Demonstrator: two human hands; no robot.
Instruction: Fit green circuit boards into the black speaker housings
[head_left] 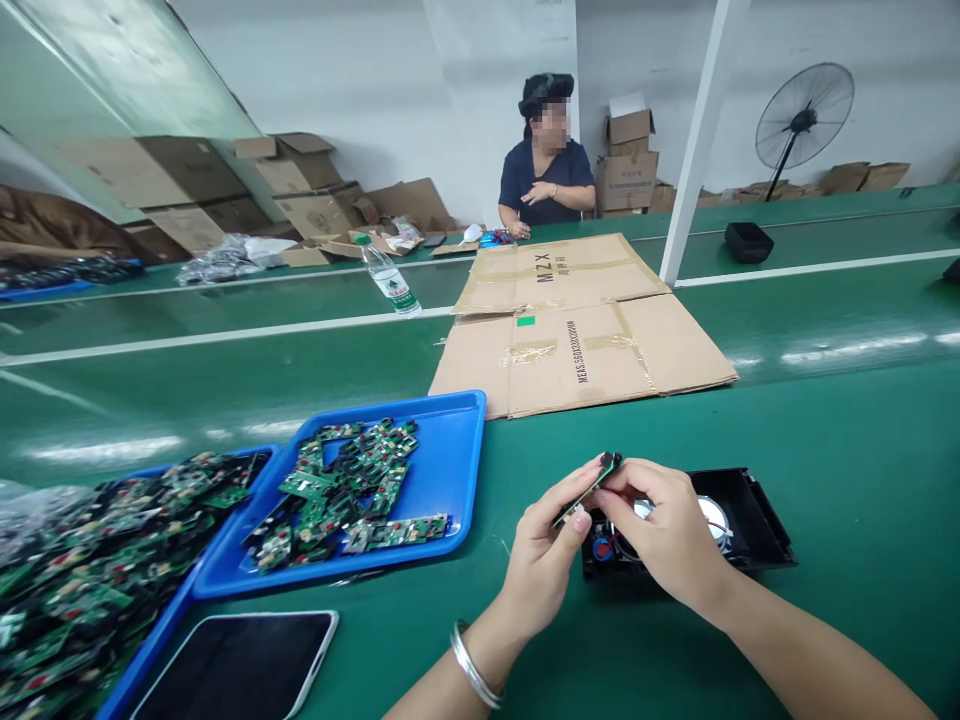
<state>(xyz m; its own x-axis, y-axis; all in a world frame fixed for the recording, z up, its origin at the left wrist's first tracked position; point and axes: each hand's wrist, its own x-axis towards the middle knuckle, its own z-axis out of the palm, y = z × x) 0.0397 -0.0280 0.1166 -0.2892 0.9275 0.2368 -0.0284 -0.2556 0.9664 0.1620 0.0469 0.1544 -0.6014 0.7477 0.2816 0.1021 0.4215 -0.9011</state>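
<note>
Black housing (pixel 759 515): open-topped on the table (pixel 847 470), partly behind your right hand (pixel 667 535).
Left hand (pixel 536 570): your thumb and fingers close on a circuit board (pixel 588 490), tilted beside the housing.
Right hand: your fingers bunch at the board; whether they grip it cannot be told.

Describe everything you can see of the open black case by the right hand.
The open black case looks like plastic, with a notched edge at its right end. It lies open side up on the green table. Inside show silvery round parts, thin wires and, at the left, a red-and-blue piece. The right hand hides its middle; whether they touch is unclear.
</note>
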